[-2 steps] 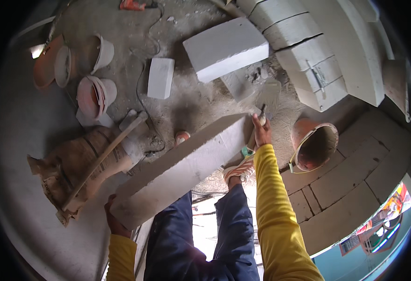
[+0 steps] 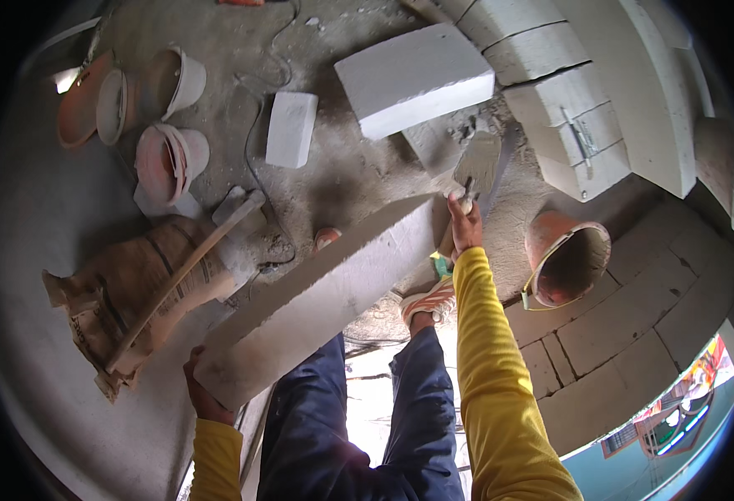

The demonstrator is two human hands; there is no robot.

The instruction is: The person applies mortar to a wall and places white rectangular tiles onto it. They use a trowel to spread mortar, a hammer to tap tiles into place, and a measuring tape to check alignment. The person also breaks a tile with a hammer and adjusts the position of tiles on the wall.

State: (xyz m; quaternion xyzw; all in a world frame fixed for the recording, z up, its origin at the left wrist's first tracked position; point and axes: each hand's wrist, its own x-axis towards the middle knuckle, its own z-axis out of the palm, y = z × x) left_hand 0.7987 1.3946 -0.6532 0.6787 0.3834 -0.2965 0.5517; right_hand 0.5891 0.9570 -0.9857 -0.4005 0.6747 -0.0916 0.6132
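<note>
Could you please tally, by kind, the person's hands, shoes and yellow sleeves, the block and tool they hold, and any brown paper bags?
Hands: 2 (left hand, right hand)
Shoes: 2
Yellow sleeves: 2
Held block: 1
Held tool: 1
Brown paper bag: 1
Total: 9

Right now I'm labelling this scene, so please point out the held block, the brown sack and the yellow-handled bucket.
Held block [image 2: 325,306], head view: its long side face.
Brown sack [image 2: 134,288], head view: middle of its upper side.
Yellow-handled bucket [image 2: 543,234], head view: its outer wall.
</note>
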